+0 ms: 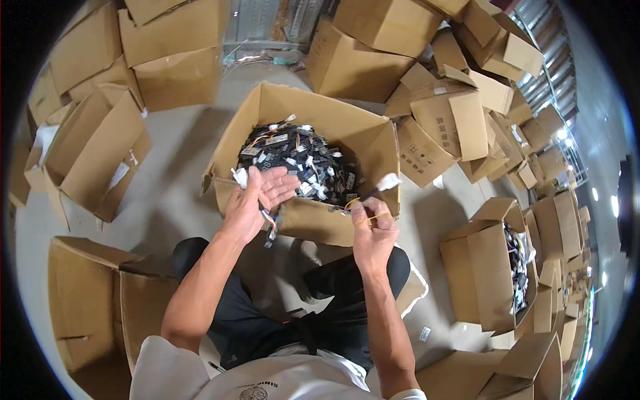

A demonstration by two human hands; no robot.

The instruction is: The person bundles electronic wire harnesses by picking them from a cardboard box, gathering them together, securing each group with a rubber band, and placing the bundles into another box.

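My left hand [257, 195] is open over the near left corner of a cardboard box [320, 218], palm up and fingers stretched. Beside its thumb shows a white plug connector [241, 177], and colored wires [270, 225] with a dark end dangle by the wrist; whether they are one cable is hidden. At the box's near right edge, my right hand [373, 223] pinches a yellow-orange wire cable [377, 217]. A blurred white connector [389, 181] is just above that hand. Inside the box lies a heap of black parts [293, 157] with white plugs and colored wires.
Another cardboard box [477, 267] with similar parts stands at the right. Open cartons [100, 153] are at the left, and a large one [87, 293] is beside my left knee. Stacked cartons [373, 40] line the back and right. My legs [267, 320] are below the box.
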